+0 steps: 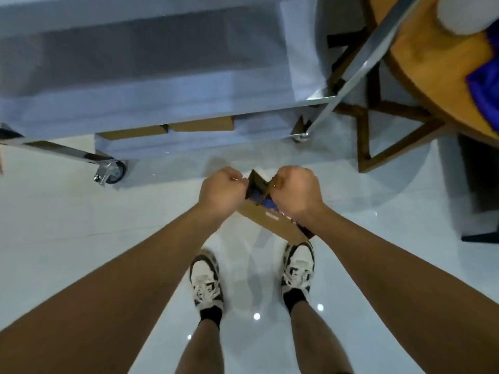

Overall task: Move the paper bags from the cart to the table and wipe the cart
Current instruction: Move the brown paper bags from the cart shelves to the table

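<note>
Far left: steel cart (151,76), blurred, its shelves stacked one above another, a caster wheel (114,171) resting on the glossy white floor (54,238). On the lowest shelf, under the upper tiers, more brown paper bags (167,129) lying side by side, only their tops showing.

Centre, above the floor and clear of the cart: left hand (222,191) fisted, fingers curled tight round one handle of a brown paper bag (270,220). Bag hanging between both hands, mouth pulled open, something blue visible inside, a small pale label on its side. Right hand (297,191) likewise closed, fingers clamped on the opposite handle. Below, two white and black trainers (205,279) planted on the floor, the bag's lower corner just over the right shoe.

Right: a slanted steel cart post (359,66), then the dark wooden frame (378,125) beneath a round wooden worktop (421,49). On the worktop, a purple item (483,85) and a pale rounded object (459,14), both cut off at the edge and blurred.
</note>
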A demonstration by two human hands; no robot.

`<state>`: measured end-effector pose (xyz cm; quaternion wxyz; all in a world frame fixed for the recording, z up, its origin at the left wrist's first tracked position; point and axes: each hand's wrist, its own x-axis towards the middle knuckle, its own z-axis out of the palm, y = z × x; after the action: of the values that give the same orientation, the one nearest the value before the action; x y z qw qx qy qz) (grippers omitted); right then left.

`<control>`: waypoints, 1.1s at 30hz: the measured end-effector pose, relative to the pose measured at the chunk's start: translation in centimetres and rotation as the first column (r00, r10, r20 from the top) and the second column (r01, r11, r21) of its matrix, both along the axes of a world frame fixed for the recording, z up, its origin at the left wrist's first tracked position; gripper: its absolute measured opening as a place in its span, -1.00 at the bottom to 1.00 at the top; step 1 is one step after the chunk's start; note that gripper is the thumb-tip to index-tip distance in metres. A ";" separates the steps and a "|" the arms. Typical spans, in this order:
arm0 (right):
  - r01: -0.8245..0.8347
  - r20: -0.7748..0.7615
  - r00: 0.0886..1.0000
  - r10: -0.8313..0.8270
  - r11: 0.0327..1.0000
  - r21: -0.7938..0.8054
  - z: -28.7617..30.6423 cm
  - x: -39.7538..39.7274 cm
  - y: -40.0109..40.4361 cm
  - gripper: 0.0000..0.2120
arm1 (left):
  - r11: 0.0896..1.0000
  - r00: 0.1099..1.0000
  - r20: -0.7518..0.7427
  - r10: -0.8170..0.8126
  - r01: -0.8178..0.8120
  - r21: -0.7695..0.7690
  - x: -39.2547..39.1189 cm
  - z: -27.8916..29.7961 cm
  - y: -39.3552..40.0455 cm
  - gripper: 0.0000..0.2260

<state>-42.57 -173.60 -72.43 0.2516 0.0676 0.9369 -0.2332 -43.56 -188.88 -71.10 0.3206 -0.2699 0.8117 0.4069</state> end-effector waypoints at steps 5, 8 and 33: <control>-0.062 0.163 0.985 0.056 0.998 0.032 11.3 6.0 2.5 -0.87 | 0.866 0.863 -0.087 -0.497 0.488 -0.109 1.4 10.7 3.0 -0.69; -0.044 0.159 0.987 0.030 0.996 0.083 18.4 10.3 3.8 -0.89 | 0.710 0.700 -0.119 -0.704 0.693 -0.128 3.1 16.5 5.4 -0.66; 0.972 -0.560 0.129 -0.818 0.217 -0.092 56.4 53.4 25.5 -0.73 | -0.356 -0.680 -0.448 -0.581 0.707 -0.611 38.8 54.7 41.0 -0.60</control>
<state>10.83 -148.07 -16.02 -0.2075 0.5968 0.7484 -0.2019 -4.78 -147.89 -16.43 0.1481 0.7507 0.6400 0.0700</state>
